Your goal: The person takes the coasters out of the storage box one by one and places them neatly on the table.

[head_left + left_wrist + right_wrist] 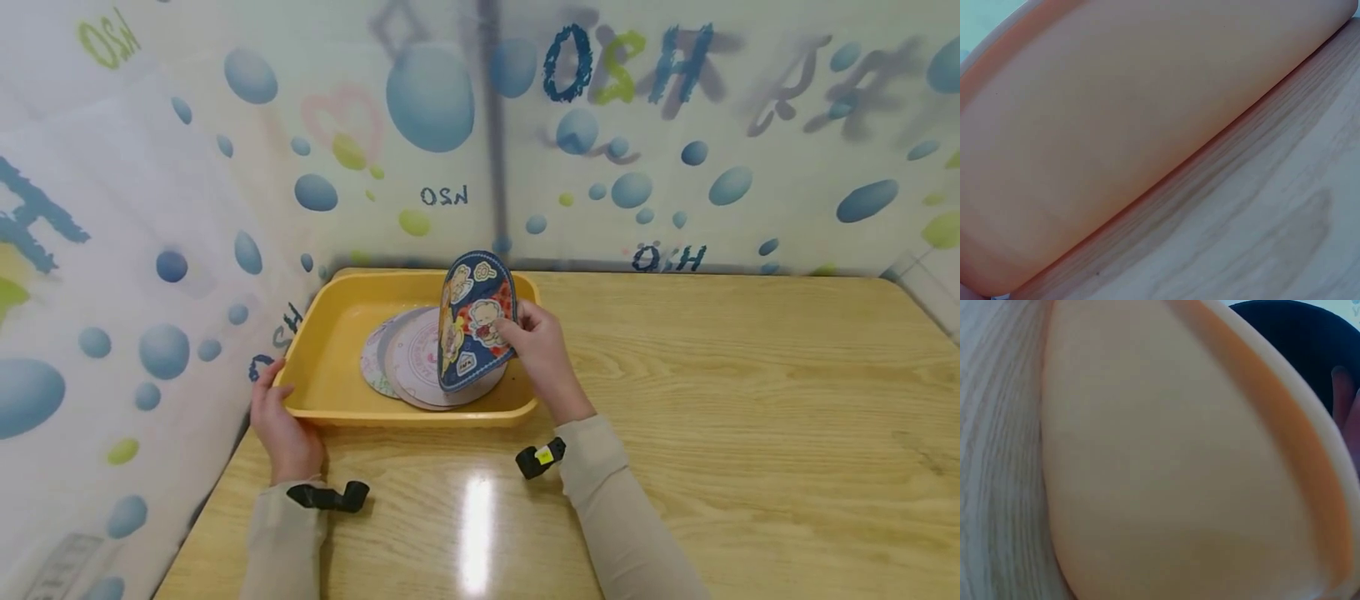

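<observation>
In the head view my right hand [546,354] pinches a round, flexible mouse pad [480,287] by its right edge, thumb on the printed face. The pad is dark blue with cartoon patches and is bent, tilted up above the tray. Its dark underside [1291,344] shows in the right wrist view, with fingertips against it. Below lie several pale round pads [416,354], overlapping on the floor of a yellow tray [322,371]. At the tray's front left corner, my left hand [288,433] holds the rim; the left wrist view shows mostly the tray's outer wall [1116,112].
The tray stands on a wooden table [750,400], close to the left and back sides. A wall covering [637,150] printed with bubbles and letters rises behind and at the left. A black wrist camera [540,458] sits on each sleeve.
</observation>
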The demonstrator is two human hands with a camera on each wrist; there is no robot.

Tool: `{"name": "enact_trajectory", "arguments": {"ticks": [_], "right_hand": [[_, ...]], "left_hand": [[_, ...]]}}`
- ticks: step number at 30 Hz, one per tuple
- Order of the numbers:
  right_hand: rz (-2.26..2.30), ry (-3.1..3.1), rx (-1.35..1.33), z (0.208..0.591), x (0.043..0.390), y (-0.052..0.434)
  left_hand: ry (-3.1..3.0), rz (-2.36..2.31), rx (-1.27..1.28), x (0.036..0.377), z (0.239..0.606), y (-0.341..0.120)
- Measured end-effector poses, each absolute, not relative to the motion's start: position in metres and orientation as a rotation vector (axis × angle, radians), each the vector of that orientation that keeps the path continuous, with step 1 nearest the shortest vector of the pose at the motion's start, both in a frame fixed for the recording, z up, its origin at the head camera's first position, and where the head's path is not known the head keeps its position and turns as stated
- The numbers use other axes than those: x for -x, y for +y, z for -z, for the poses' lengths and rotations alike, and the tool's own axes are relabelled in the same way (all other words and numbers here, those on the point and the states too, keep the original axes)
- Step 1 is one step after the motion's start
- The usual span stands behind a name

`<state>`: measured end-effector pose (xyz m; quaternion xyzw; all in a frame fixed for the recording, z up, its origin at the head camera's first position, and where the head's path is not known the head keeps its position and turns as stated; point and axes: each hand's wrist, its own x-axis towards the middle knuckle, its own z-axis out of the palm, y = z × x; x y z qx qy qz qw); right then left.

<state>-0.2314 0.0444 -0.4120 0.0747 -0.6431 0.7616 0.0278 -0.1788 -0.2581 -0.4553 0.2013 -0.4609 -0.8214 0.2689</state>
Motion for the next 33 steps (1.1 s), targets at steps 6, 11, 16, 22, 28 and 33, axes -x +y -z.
{"name": "enact_trajectory", "arguments": {"ticks": [6, 11, 16, 22, 28, 33], "right_hand": [[-2.37, -1.956, -0.213, 0.413, 0.234, 0.051], [-2.399, -1.892, -0.194, 0.416, 0.237, 0.056], [-2.431, -1.839, -0.21, 0.415, 0.238, 0.059], [-2.469, -1.792, -0.119, 0.414, 0.239, 0.064], [-2.556, -1.665, -0.047, 0.412, 0.24, 0.074], [-2.624, -1.568, -0.026, 0.411, 0.242, 0.081]], "left_hand": [[-1.243, 2.213, -0.542, 0.178, 0.456, -0.259], [-1.234, 2.218, -0.552, 0.178, 0.456, -0.259], [-1.226, 2.226, -0.551, 0.179, 0.455, -0.258], [-1.24, 2.225, -0.549, 0.176, 0.454, -0.258], [-1.231, 2.234, -0.532, 0.177, 0.455, -0.258], [-1.228, 2.231, -0.52, 0.179, 0.456, -0.258]]}}
